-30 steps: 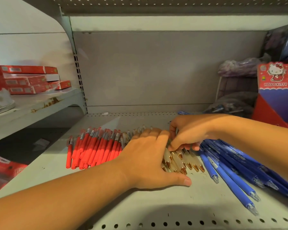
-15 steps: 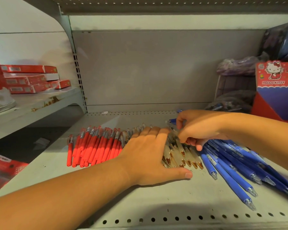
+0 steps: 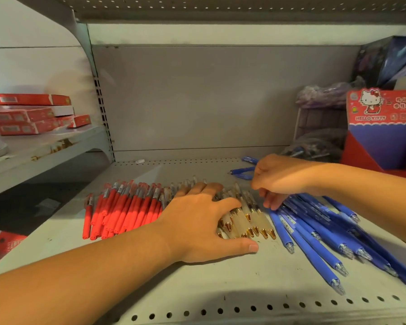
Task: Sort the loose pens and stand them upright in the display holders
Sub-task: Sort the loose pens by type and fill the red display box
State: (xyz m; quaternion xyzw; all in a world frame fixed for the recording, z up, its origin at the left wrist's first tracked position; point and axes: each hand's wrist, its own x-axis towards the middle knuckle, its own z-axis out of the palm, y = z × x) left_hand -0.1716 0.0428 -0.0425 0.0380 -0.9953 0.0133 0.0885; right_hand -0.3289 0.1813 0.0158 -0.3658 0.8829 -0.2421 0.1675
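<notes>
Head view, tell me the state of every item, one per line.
left hand, flat, pressing the cream pens.
right hand, fingers curled over the cream pens, grip unclear.
cream pens, lying flat.
red pens, lying flat, bunched.
blue pens, lying flat, fanned out.
Hello Kitty box, upright.

red pens (image 3: 124, 212) at 9 o'clock, cream pens (image 3: 249, 221) with gold tips dead centre, blue pens (image 3: 314, 233) at 4, red Hello Kitty box (image 3: 382, 106) at 2, grey hole-dotted shelf (image 3: 197, 289).

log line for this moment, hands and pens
left hand: flat on clear gold-tipped pens | right hand: curled over same row, grip unclear | red pens, blue pens: lying on shelf
</notes>
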